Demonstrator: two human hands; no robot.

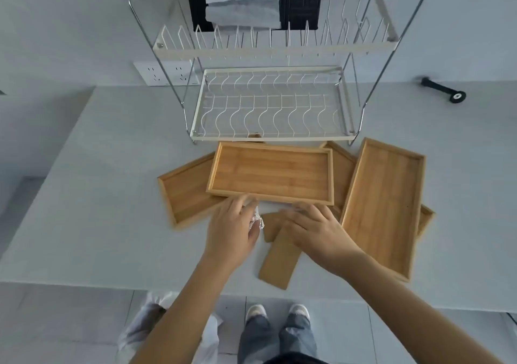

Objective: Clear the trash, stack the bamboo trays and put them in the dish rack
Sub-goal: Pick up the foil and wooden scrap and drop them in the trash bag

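Note:
Several bamboo trays lie overlapping on the white counter in front of the dish rack [272, 137]. The top tray [271, 172] sits level across the middle, a long tray [383, 204] lies at the right, and another tray [186, 193] pokes out at the left. A small flat bamboo piece [278, 263] lies near the front edge. My left hand [232, 229] is closed around a crumpled foil ball [257, 219] just below the top tray's near rim. My right hand [316, 230] rests palm down over the small bamboo pieces, fingers spread, touching something silvery at its fingertips.
The two-tier wire dish rack stands at the back, its lower shelf [268, 109] bare. Cloths hang behind the upper tier [243, 0]. A black tool [444, 91] lies far right. A wall socket [165, 74] is at left. A plastic-lined bin [167, 333] stands on the floor.

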